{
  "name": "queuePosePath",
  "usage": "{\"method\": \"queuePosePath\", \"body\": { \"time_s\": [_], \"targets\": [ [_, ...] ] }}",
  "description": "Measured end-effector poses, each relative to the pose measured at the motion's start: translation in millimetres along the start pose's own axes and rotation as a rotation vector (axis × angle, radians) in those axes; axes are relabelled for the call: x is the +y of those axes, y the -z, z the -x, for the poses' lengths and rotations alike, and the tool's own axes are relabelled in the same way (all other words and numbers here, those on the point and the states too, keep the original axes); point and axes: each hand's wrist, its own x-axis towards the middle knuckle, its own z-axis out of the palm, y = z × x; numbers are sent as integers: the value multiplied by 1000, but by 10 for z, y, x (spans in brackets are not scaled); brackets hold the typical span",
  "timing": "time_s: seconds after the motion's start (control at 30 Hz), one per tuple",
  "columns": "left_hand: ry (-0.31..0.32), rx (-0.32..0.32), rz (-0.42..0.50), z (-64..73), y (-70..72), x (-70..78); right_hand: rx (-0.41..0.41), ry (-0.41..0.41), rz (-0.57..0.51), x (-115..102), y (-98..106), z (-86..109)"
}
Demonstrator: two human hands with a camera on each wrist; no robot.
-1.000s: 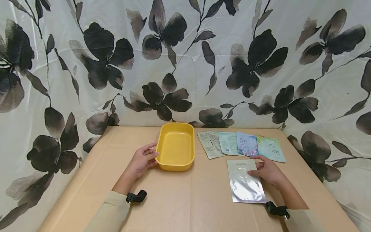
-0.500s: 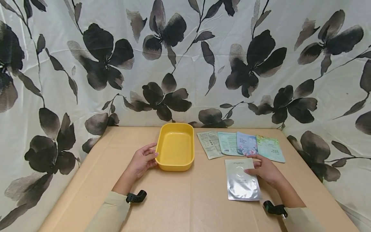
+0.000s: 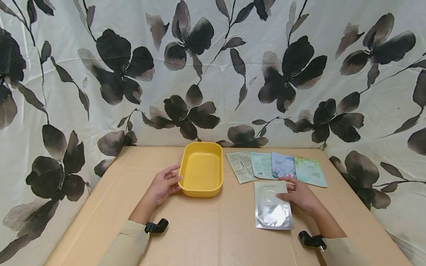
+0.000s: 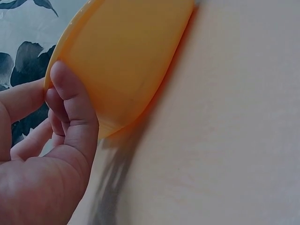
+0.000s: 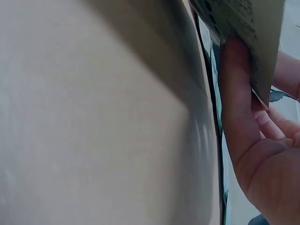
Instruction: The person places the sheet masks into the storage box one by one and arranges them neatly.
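The silver sheet mask packet (image 3: 273,214) is pinched at its upper right edge by my right hand (image 3: 300,197), thumb on the front face. In the right wrist view, the printed back of the packet (image 5: 241,21) shows, raised from the table, with fingers behind it. My left hand (image 3: 164,186) grips the left rim of an unfilled yellow plastic tray (image 3: 201,193). The left wrist view has the thumb against the outer wall of the tray (image 4: 122,61) and a forefinger meeting the rim. Beyond the right hand, several flat mask packets (image 3: 263,165) lie in a slightly overlapping row.
The tray stands near the back edge of the light wooden-coloured table (image 3: 213,236). A white curtain (image 3: 233,22) with dark flowers hangs behind and around it. The row of packets sits at the back right, ending with a green-and-yellow one (image 3: 310,171).
My right hand has carried the silver mask packet a little to the left. The left hand, the tray and the row of packets have stayed put.
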Motion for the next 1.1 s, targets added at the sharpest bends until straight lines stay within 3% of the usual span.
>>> {"method": "queuePosePath", "body": {
  "time_s": [0.47, 0.9, 1.1],
  "targets": [
    [1, -15, 0, 14, 19, 2, 38, 35, 1, 7, -116, -117],
    [13, 4, -7, 9, 4, 3, 32, 90, -147, -91, -224, -200],
    [12, -7, -12, 5, 5, -6, 36, 100, -116, -150, -264, -230]
  ]
}}
